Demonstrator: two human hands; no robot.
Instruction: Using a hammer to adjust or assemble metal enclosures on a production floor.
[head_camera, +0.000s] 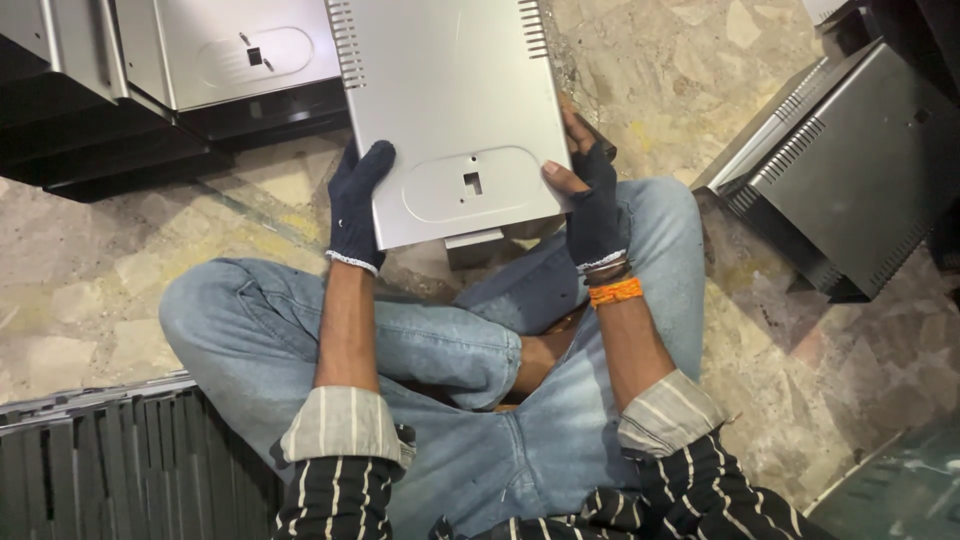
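Floor (100, 270): mottled beige and brown stone, worn, with faint yellow patches.
Upper left: stacked grey and black metal casings (150, 90).
Right: dark vented casings (850, 170) lying tilted.
Lower left: row of black slotted panels (110, 470).
Light: even, soft.

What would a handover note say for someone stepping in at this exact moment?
Left hand: dark glove, gripping the left edge of the silver metal panel.
Right hand: fingerless dark glove, gripping the panel's right edge, fingertips on its face.
The panel is held over the lap of the person sitting cross-legged on the stone floor; its oval recess with a small cut-out faces up.
More silver panels are stacked at upper left, dark metal covers lie at right, and a dark stack sits at lower left.
Done: panel in both hands. Left: cannot tell.
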